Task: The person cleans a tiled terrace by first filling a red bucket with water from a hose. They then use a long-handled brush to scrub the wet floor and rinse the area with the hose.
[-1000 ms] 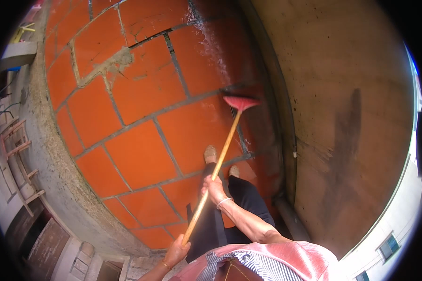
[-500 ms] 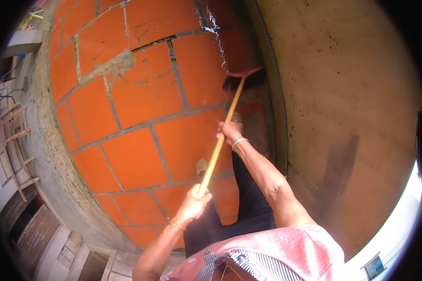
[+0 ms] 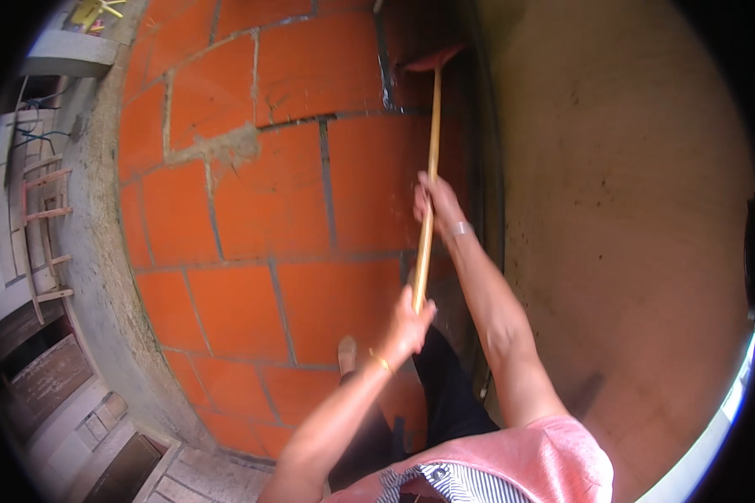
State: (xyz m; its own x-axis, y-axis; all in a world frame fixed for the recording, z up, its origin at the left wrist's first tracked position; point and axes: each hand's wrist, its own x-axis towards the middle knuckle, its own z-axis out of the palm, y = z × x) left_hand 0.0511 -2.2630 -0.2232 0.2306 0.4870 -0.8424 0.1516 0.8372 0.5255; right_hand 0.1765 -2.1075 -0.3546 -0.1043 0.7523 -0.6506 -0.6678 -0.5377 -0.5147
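Observation:
Both of my hands are closed round the pale yellow pole of a broom. My left hand grips it near its top end, close to my body. Farther along the pole is my right hand, with that arm nearly straight. The reddish broom head lies far ahead on the orange tiled floor, in shadow beside the wall. Its bristles are too dark to make out. Small white flecks show on a tile joint left of the head.
A tall brown wall runs along my right, with a dark pipe or cable at its foot. On the left a concrete ledge borders the tiles, and a wooden frame lies beyond it. My shoe stands on the floor.
The broom head has moved farther ahead, and both hands have reached forward with the pole, which is now more upright in view. Much of the white streak on the tiles no longer shows.

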